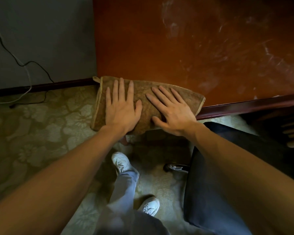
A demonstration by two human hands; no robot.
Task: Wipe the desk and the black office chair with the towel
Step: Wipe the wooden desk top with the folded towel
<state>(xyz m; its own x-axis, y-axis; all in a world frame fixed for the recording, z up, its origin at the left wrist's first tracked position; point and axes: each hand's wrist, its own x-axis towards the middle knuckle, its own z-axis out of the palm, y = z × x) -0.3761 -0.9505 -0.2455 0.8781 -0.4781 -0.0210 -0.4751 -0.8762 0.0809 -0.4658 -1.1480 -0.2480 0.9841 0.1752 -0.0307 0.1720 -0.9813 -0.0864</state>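
Observation:
A folded brown towel [143, 94] lies flat on the near left corner of the reddish-brown wooden desk [193, 48], part of it overhanging the corner. My left hand [121, 107] presses flat on the towel's left half with straight, spread fingers. My right hand [170, 110] presses flat on its right half, fingers pointing up and left. The black office chair [210, 192] stands at the lower right, partly hidden behind my right forearm. Pale smear marks show on the desk top farther right.
Patterned beige carpet [32, 133] covers the floor to the left and below. Black and white cables [24, 65] hang down the grey wall and trail onto the floor at far left. My feet in white shoes [120, 162] stand beside a chrome chair caster [175, 167].

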